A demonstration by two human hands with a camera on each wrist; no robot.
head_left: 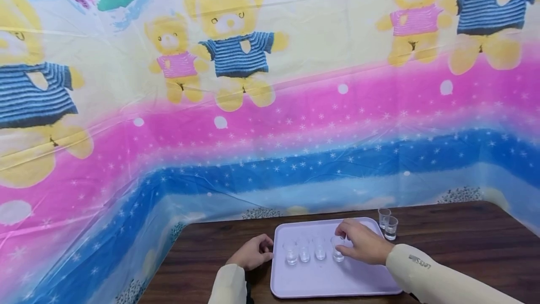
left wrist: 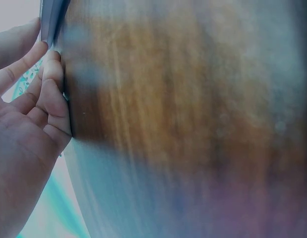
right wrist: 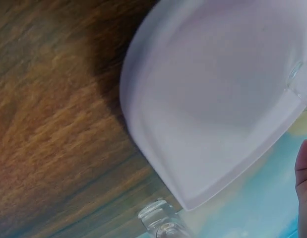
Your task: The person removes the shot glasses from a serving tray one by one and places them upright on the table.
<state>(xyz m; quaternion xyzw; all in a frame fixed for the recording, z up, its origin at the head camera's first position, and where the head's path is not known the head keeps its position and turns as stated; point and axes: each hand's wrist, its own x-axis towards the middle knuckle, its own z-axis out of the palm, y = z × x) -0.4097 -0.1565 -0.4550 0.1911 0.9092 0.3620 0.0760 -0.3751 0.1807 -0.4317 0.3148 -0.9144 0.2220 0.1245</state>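
Note:
A lilac tray (head_left: 295, 283) lies on the dark wooden table. Four small clear glasses stand in a row on it, among them one glass (head_left: 291, 255) at the left end and another (head_left: 320, 250) third along. My right hand (head_left: 364, 243) grips the rightmost glass (head_left: 338, 253) between thumb and fingers. At the tray's left edge rests my left hand (head_left: 251, 253), fingers bent, with fingertips touching the rim; the left wrist view shows this hand (left wrist: 31, 119) beside the rim (left wrist: 53, 20). Part of the right hand (right wrist: 305, 183) shows at the right wrist view's edge.
Two more clear glasses, a rear one (head_left: 384, 218) and a nearer one (head_left: 391, 228), stand on the table (head_left: 455, 243) beyond the tray's back right corner. Behind the table hangs a patterned cloth (head_left: 295, 121) with bears.

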